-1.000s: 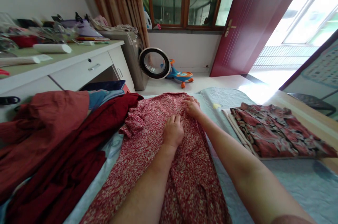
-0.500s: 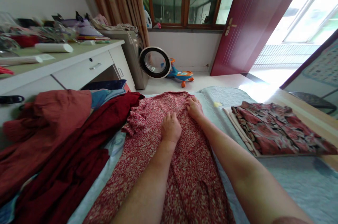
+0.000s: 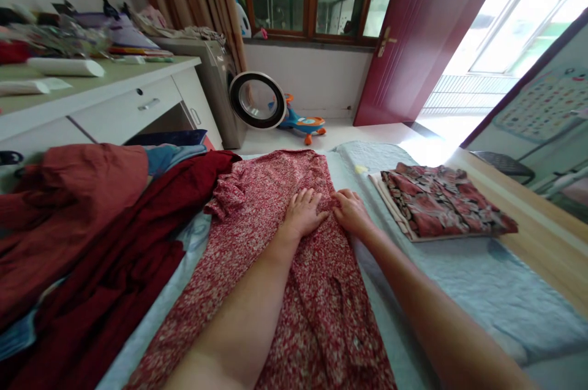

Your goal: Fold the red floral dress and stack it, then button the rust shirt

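Observation:
A red-and-white speckled garment [image 3: 257, 243] lies spread over a pale blue cloth [image 3: 381, 292], its one visible sleeve bunched at the left. My left hand [image 3: 304, 213] rests flat on the upper part of the garment with its fingers spread. At the garment's right edge, my right hand [image 3: 351, 212] has its fingertips bent down and closed on the fabric. The two hands are close together, slightly apart.
Left of the garment are a dark red cloth [image 3: 133, 273] and a salmon-coloured one [image 3: 87, 194]. A folded floral garment [image 3: 445, 200] lies to the right. Farther off are a cluttered desk [image 3: 119, 81], a washing machine with its door open [image 3: 257, 100] and a toy [image 3: 307, 124].
My left hand has opened from a closed shape and lies flat, slightly farther right on the garment. My right hand has moved down along the right edge. The camera view has shifted a little.

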Demonstrator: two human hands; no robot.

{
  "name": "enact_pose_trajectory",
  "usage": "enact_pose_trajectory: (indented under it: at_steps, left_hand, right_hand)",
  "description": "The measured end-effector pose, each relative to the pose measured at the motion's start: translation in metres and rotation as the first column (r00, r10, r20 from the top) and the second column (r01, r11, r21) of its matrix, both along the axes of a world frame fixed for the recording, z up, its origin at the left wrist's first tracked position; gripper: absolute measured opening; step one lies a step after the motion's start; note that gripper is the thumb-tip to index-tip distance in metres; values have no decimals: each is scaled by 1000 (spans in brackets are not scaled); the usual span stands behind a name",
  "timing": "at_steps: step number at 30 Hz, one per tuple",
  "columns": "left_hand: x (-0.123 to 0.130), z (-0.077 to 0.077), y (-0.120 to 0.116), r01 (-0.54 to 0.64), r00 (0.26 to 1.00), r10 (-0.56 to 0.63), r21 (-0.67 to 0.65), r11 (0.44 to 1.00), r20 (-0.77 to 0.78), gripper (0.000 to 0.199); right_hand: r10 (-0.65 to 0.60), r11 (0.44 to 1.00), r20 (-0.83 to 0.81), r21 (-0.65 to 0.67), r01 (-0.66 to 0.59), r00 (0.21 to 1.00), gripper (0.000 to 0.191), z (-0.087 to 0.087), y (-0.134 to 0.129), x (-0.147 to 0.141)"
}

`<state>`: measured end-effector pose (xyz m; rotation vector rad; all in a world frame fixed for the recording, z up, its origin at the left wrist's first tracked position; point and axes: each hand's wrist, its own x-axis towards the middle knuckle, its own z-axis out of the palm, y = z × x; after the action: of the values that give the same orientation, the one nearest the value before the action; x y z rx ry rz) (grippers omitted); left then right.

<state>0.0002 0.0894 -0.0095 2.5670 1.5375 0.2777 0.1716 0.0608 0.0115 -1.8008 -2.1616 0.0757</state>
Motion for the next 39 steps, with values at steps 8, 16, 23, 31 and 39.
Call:
enact_pose_trajectory:
  at_steps: [8, 16, 23, 31, 39]
  left_hand:
    - [-1, 2, -1, 0, 1000, 0, -2, 1000, -16, 70]
    - [0, 4, -5, -10, 1000, 10, 9, 1000, -19, 71]
    - [1, 8, -8, -21, 999, 21, -10, 1000, -28, 69]
    - [0, 5, -4, -13, 1000, 13, -18, 1000, 12, 68]
    - [1, 2, 0, -6, 1000, 6, -8, 1000, -8, 69]
  right_hand:
    - [130, 990, -2, -58, -130, 992, 32, -2, -89, -2]
    - [54, 998, -76, -34, -56, 996, 38, 12, -157, -15]
    - [185, 979, -144, -61, -196, 972, 43, 5, -216, -48]
    - [145, 988, -101, -32, -149, 984, 51, -15, -254, -40]
    - [101, 995, -97, 18, -100, 990, 69, -16, -262, -35]
